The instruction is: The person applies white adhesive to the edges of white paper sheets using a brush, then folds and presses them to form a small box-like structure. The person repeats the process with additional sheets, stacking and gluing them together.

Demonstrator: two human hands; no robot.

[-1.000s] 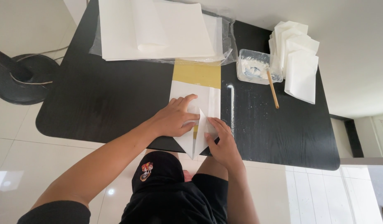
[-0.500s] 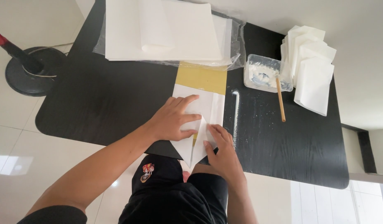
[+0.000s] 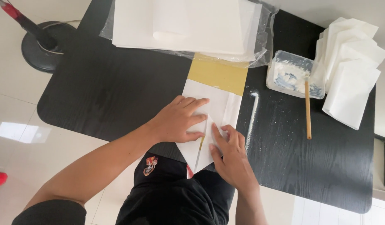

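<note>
A white paper sheet (image 3: 219, 106) lies on a black table (image 3: 117, 91), over a yellow board (image 3: 217, 76). Its near end is folded into a point that hangs over the table's front edge. My left hand (image 3: 178, 118) lies flat on the left fold, fingers spread and pointing right. My right hand (image 3: 230, 154) presses the right fold down, fingers along the middle crease. Neither hand grips anything.
A large stack of white sheets in clear plastic (image 3: 188, 25) sits at the back. At the right stand a clear tub of white paste (image 3: 292, 75), a wooden stick (image 3: 308, 108) leaning in it, and a pile of folded white papers (image 3: 351, 66). A black fan base (image 3: 44, 48) stands on the floor at left.
Both hands stay pressed on the folded point. My right hand has slid slightly along the right flap, and the view has shifted a little.
</note>
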